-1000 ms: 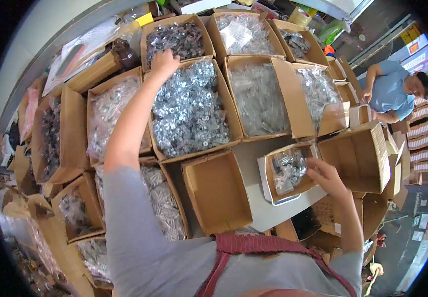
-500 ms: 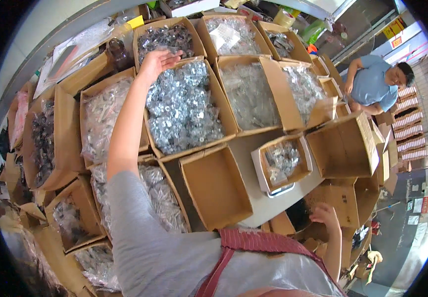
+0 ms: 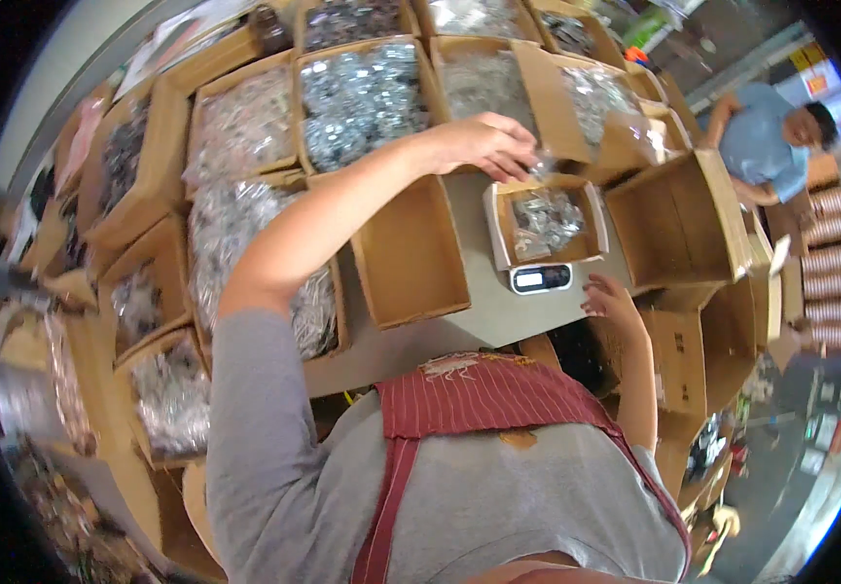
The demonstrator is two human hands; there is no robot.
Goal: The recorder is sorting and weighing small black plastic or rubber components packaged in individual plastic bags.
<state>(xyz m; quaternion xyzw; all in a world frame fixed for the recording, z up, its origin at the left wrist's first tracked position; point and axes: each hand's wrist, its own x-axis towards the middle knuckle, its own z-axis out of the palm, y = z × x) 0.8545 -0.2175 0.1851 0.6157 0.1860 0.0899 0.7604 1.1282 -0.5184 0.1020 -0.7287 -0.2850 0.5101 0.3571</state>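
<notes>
My left hand [image 3: 483, 144] reaches across the table and pinches a small clear packet [image 3: 540, 167] just above a small cardboard box [image 3: 545, 222] that holds several clear packets of metal parts. That box rests on a white digital scale [image 3: 541, 278]. My right hand [image 3: 611, 298] hovers by the table edge just right of the scale, fingers apart and empty. An empty open carton [image 3: 411, 255] lies left of the scale, under my left forearm.
Many open cartons of bagged metal parts [image 3: 362, 97] crowd the far and left side of the grey table [image 3: 483, 321]. A large empty carton [image 3: 678, 219] stands right of the scale. Another person in a blue shirt [image 3: 761, 146] works at the far right.
My left hand has come back from the far carton of shiny packets to above the box on the scale, holding a packet. My right hand has risen toward the scale.
</notes>
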